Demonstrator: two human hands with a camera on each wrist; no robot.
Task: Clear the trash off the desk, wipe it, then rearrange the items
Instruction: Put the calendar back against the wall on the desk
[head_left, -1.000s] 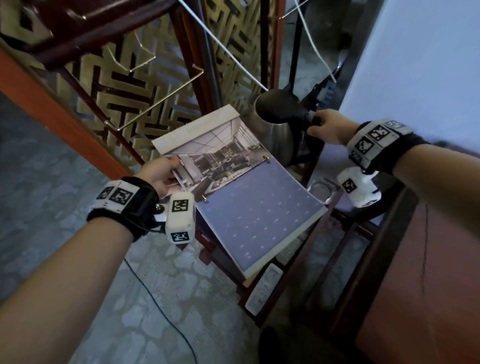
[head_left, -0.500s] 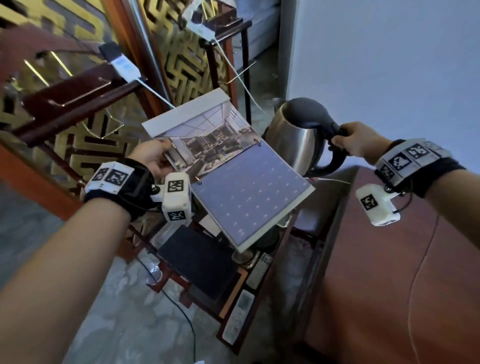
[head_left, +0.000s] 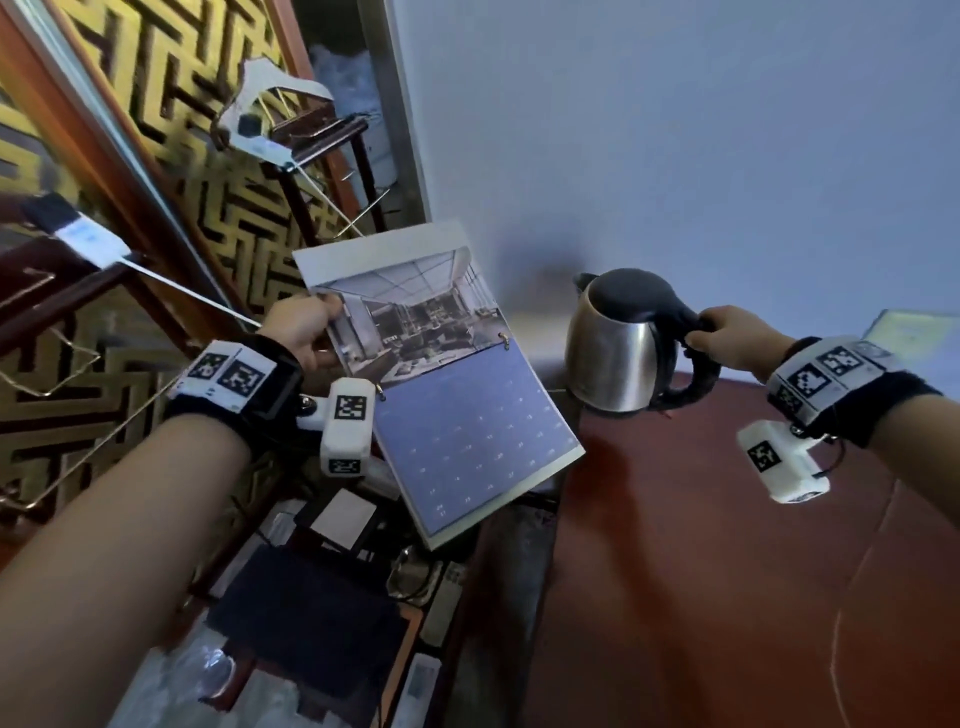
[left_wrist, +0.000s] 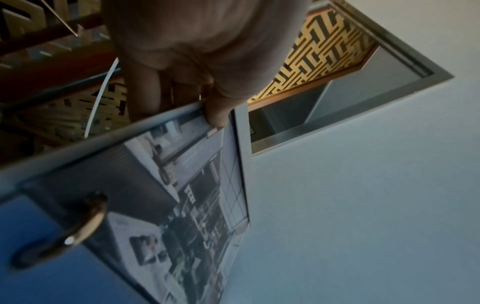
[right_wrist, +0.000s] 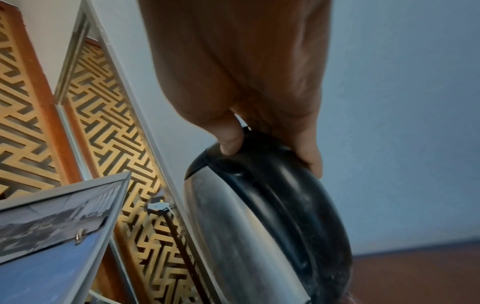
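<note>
My left hand (head_left: 306, 332) pinches the left edge of a ring-bound desk calendar (head_left: 441, 384), photo page on top and blue date page below, and holds it in the air. In the left wrist view the thumb (left_wrist: 215, 115) lies on the calendar (left_wrist: 182, 205) edge. My right hand (head_left: 727, 338) grips the black handle of a steel kettle (head_left: 618, 348), carried just above the far left corner of the red-brown desk (head_left: 727, 571). The right wrist view shows fingers (right_wrist: 231, 139) curled round the handle of the kettle (right_wrist: 259, 226).
A low dark side table (head_left: 322, 613) at lower left holds a black flat device, a white box and remote controls (head_left: 441, 608). A gold lattice screen (head_left: 171, 104) with a wooden stand and white cables stands behind it. A pale wall (head_left: 675, 130) backs the desk.
Both hands have swung right, away from the side table: the kettle now hangs over the desk corner and the calendar is held higher, near the wall.
</note>
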